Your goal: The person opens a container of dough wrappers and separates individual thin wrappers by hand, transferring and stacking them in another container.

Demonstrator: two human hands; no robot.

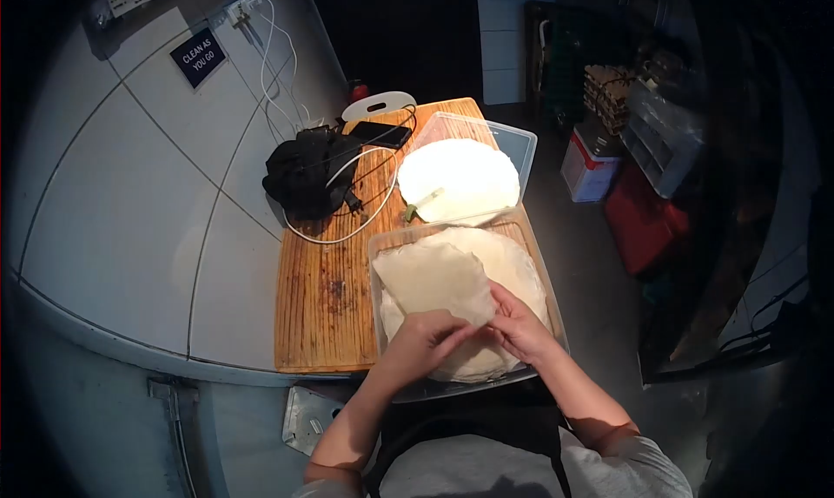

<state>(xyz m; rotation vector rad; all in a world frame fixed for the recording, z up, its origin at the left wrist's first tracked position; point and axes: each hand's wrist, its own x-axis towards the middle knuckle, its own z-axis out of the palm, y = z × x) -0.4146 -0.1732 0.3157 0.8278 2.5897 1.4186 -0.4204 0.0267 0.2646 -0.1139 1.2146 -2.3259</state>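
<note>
Cream sheet (430, 277) over stack (514, 263) in tub (553, 311), near end of counter (323, 298), likely for easy reach. Left hand (426, 337), right hand (519, 326) close together, pinch sheet's edge, probably to avoid tearing.

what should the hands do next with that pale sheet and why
Perhaps slide the left hand outward along the pale sheet, to support it more evenly: left hand and right hand are close together at its near side, while the rest spreads over the pile in the clear box.
</note>
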